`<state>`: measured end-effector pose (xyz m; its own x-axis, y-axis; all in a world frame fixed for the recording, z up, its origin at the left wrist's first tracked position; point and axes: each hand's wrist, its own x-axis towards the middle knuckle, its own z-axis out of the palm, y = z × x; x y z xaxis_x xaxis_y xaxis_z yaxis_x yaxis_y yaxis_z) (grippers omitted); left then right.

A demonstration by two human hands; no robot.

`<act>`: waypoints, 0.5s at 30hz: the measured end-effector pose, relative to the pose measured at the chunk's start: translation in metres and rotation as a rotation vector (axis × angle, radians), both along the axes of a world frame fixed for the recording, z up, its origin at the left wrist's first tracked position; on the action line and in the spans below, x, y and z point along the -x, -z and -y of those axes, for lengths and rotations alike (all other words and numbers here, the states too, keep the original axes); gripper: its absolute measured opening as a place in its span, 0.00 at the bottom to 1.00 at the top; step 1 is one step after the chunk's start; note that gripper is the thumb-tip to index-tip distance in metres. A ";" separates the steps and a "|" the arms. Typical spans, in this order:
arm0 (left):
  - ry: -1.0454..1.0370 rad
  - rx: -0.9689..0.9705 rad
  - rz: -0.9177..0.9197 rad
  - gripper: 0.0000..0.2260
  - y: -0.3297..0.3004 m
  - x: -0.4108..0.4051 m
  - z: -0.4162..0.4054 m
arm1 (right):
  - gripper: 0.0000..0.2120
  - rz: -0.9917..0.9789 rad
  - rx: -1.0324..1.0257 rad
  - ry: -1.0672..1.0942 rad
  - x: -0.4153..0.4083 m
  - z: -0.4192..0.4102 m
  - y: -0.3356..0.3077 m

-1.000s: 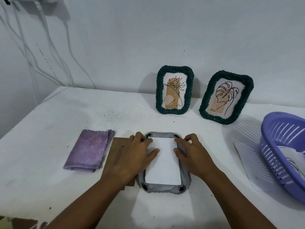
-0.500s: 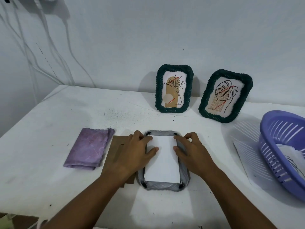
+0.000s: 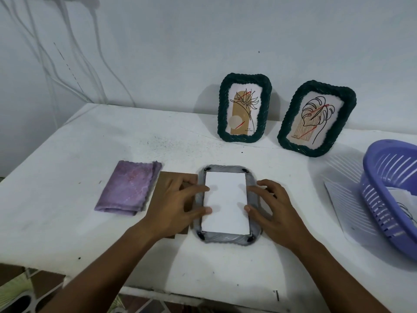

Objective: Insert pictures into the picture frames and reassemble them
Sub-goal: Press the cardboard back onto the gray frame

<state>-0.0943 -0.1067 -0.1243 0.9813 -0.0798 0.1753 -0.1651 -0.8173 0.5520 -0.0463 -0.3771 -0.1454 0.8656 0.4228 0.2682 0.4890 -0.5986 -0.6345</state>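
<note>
A grey woven picture frame [image 3: 225,238] lies face down in the middle of the white table [image 3: 79,154]. A white picture [image 3: 225,204] rests blank side up in its back opening. My left hand [image 3: 173,206] lies on the frame's left side, fingertips touching the paper's left edge. On the right side my right hand [image 3: 273,208] does the same, thumb at the paper's right edge. Both hands are spread flat and grip nothing. A brown backing board [image 3: 167,179] lies left of the frame, largely under my left hand.
Two dark green woven frames with leaf drawings, one [image 3: 244,109] and another [image 3: 316,118], lean on the wall at the back. A folded purple cloth [image 3: 128,188] lies at the left. A purple plastic basket [image 3: 388,199] holding paper stands at the right, beside a white sheet [image 3: 347,206].
Both hands have slid back along the frame's sides toward me, from its far end to its middle. The paper now lies flatter in the opening.
</note>
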 end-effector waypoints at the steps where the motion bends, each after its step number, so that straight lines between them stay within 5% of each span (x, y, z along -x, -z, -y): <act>1: -0.078 -0.001 0.061 0.27 -0.002 0.004 0.001 | 0.21 0.004 -0.014 0.028 -0.001 0.000 0.001; 7: -0.532 -0.146 0.080 0.30 0.012 0.044 -0.005 | 0.18 -0.016 -0.053 0.088 -0.005 0.000 0.004; 15: -0.665 -0.089 0.020 0.31 0.026 0.060 0.010 | 0.17 -0.005 -0.053 0.085 -0.005 0.000 0.007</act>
